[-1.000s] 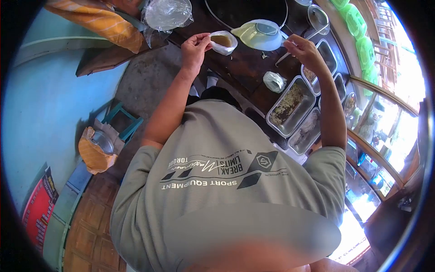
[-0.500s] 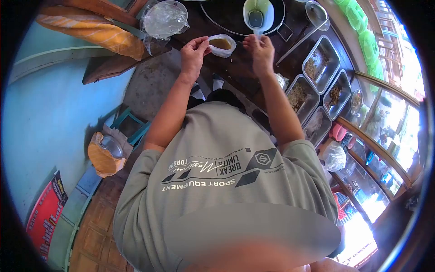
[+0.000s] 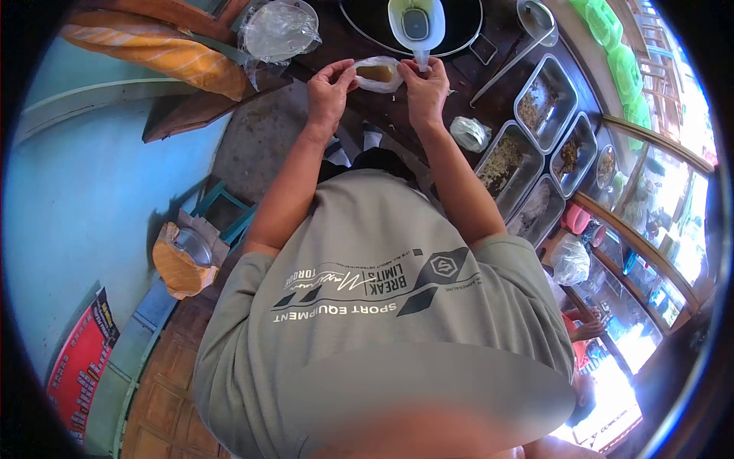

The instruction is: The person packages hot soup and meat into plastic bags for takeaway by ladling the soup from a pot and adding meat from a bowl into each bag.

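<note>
A small clear plastic bag [image 3: 378, 74] with brownish liquid in it is stretched open between my hands. My left hand [image 3: 329, 96] pinches its left edge. At its right edge are the thumb and fingertips of my right hand [image 3: 427, 92], closed against the rim. The handle of a whitish plastic jug [image 3: 417, 23] also runs into the fingers of my right hand; how they grip it is partly hidden. The jug is over a large dark pot [image 3: 459, 46] with a metal rim.
A ladle [image 3: 514, 67] lies right of the pot, near metal trays [image 3: 544, 103] of food. A crumpled white plastic bag [image 3: 470, 134] sits beside my right forearm. Plastic wrap covers a bowl [image 3: 279, 30] at upper left. Another person's hand [image 3: 587, 327] shows at lower right.
My right hand has moved left to the bag's right edge, and the jug has shifted left with it. The bag's mouth looks wider. Another person has appeared at lower right.
</note>
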The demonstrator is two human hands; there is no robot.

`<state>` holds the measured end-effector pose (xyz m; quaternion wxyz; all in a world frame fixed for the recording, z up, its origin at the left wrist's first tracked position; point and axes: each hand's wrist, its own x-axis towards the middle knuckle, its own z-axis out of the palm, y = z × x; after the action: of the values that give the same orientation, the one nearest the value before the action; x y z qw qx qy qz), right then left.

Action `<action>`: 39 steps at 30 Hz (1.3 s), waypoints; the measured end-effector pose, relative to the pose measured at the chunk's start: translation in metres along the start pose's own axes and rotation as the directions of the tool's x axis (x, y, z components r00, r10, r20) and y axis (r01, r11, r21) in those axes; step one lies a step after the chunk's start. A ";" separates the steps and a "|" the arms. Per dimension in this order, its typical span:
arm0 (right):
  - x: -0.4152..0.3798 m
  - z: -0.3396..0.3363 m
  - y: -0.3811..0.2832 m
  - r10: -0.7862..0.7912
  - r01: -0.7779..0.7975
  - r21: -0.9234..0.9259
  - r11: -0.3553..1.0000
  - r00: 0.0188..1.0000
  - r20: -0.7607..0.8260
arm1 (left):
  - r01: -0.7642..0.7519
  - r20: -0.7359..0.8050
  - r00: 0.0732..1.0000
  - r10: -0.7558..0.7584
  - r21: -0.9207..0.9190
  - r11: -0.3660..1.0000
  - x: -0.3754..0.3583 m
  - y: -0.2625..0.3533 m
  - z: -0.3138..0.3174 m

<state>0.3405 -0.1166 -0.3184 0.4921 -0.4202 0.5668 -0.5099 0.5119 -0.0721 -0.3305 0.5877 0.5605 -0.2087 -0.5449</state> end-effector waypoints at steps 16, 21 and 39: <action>-0.009 -0.001 -0.017 -0.005 0.004 0.037 0.999 1.000 0.011 | -0.020 0.067 0.998 -0.007 0.394 0.919 0.004 0.009 -0.001; -0.010 0.000 -0.021 0.023 -0.025 0.080 0.996 1.000 0.018 | -0.038 0.061 0.998 0.011 0.465 0.884 0.007 0.010 0.001; -0.004 -0.014 -0.018 0.083 -0.088 0.075 0.993 0.994 0.074 | -0.114 -0.047 0.991 0.125 0.192 0.975 0.014 -0.013 0.004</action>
<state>0.3274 -0.1125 -0.2998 0.5493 -0.3939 0.5462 -0.4947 0.5075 -0.0836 -0.3462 0.5695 0.6158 -0.2756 -0.4696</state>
